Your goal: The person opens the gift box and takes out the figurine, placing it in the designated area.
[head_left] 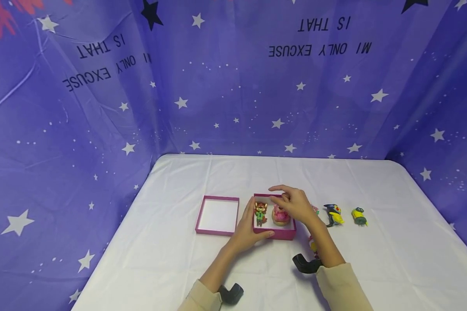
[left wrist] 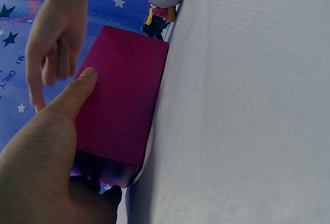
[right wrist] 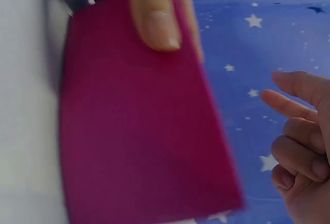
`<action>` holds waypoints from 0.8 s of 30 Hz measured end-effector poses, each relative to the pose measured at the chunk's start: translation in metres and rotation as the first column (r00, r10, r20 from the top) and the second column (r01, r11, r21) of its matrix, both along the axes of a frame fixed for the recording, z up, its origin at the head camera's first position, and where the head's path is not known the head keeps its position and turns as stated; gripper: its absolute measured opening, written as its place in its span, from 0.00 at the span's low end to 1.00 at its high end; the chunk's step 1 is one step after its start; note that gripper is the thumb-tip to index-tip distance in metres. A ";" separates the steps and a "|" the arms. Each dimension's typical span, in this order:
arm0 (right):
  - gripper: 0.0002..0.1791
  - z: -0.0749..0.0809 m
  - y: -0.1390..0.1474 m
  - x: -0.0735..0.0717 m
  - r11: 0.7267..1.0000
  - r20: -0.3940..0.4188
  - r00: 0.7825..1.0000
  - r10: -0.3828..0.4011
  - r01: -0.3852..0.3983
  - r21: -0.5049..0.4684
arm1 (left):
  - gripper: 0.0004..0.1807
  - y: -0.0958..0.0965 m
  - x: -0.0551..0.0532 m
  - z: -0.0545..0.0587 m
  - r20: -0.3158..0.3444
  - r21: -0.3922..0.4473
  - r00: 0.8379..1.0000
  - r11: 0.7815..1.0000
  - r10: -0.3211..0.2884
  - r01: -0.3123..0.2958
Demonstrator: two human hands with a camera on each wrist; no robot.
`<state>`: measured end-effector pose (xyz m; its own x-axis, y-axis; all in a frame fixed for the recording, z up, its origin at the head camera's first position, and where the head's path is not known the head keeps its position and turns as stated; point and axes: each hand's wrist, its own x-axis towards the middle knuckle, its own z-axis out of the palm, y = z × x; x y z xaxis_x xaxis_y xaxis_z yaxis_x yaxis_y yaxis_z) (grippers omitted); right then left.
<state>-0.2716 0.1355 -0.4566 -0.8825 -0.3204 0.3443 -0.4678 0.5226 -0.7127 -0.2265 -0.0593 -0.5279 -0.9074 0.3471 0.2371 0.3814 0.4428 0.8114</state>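
A magenta box (head_left: 282, 234) with a white inside stands on the table. My left hand (head_left: 244, 235) grips it at the left; in the left wrist view the thumb (left wrist: 77, 92) lies against its front wall. Inside the box, a fox figurine (head_left: 260, 214) in green lies at the left and a pink figurine (head_left: 281, 217) with a tan base at the right. Over the box's right part hovers my right hand (head_left: 297, 206), partly covering the pink figurine. Its thumb and index finger stand apart with nothing between them, and the other fingers curl inward, as the right wrist view shows.
Left of the box lies a shallow magenta-rimmed tray or lid (head_left: 218, 216). To the right are a black-and-yellow figurine (head_left: 334, 215), a yellow-green figurine (head_left: 359, 217) and a pinkish one (head_left: 315, 209) partly hidden. Another figurine (head_left: 312, 244) shows beside the right forearm.
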 end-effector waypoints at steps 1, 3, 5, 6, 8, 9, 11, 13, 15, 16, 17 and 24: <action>0.15 -0.004 -0.003 -0.002 1.000 0.009 1.000 0.002 -0.002 -0.002 | 0.61 0.000 0.000 0.000 -0.004 0.002 1.000 1.000 -0.002 0.002; 0.15 -0.011 -0.010 -0.005 1.000 0.030 1.000 0.004 -0.004 0.004 | 0.61 0.000 0.000 0.000 -0.005 0.002 1.000 1.000 -0.002 0.002; 0.16 -0.016 -0.015 -0.006 1.000 0.047 0.999 0.005 -0.007 0.027 | 0.61 0.000 -0.001 -0.001 -0.006 0.000 1.000 1.000 -0.001 0.001; 0.16 -0.019 -0.017 -0.007 0.999 0.054 0.999 0.004 -0.007 0.048 | 0.61 0.000 -0.001 -0.002 -0.004 0.002 1.000 1.000 0.000 0.000; 0.18 -0.023 -0.020 -0.007 0.995 0.070 0.998 0.001 -0.008 0.103 | 0.61 0.000 -0.001 -0.003 -0.007 0.001 1.000 1.000 0.000 0.000; 0.19 -0.025 -0.020 -0.007 0.991 0.077 0.997 -0.003 -0.007 0.134 | 0.61 0.000 -0.001 -0.004 -0.009 0.000 1.000 1.000 -0.002 0.002; 0.21 -0.029 -0.022 -0.006 0.980 0.079 0.997 -0.010 -0.006 0.199 | 0.61 0.000 -0.001 -0.005 -0.012 -0.002 1.000 1.000 -0.007 0.007; 0.24 -0.031 -0.023 -0.006 0.967 0.047 0.999 0.001 -0.013 0.255 | 0.61 0.000 -0.001 -0.005 -0.015 -0.003 1.000 1.000 -0.009 0.009; 0.28 -0.032 -0.023 -0.006 0.953 0.003 1.000 0.016 -0.016 0.304 | 0.60 -0.001 -0.001 -0.005 -0.015 -0.005 1.000 1.000 -0.008 0.008; 0.29 -0.032 -0.024 -0.006 0.945 -0.024 0.999 0.025 -0.016 0.327 | 0.60 -0.001 -0.001 -0.004 -0.014 -0.005 1.000 1.000 -0.007 0.007; 0.31 -0.033 -0.024 -0.006 0.935 -0.055 0.998 0.032 -0.010 0.355 | 0.61 -0.001 -0.001 -0.003 -0.013 -0.003 1.000 1.000 -0.006 0.006; 0.39 -0.037 -0.027 -0.006 0.884 -0.143 0.989 0.043 0.029 0.466 | 0.61 -0.001 -0.001 -0.001 -0.002 -0.003 1.000 1.000 -0.007 0.007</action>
<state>-0.2780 0.1080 -0.4935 -0.8314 -0.4814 0.2776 -0.5520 0.7733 -0.3119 -0.2271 -0.0603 -0.5292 -0.9044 0.3542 0.2379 0.3862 0.4421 0.8096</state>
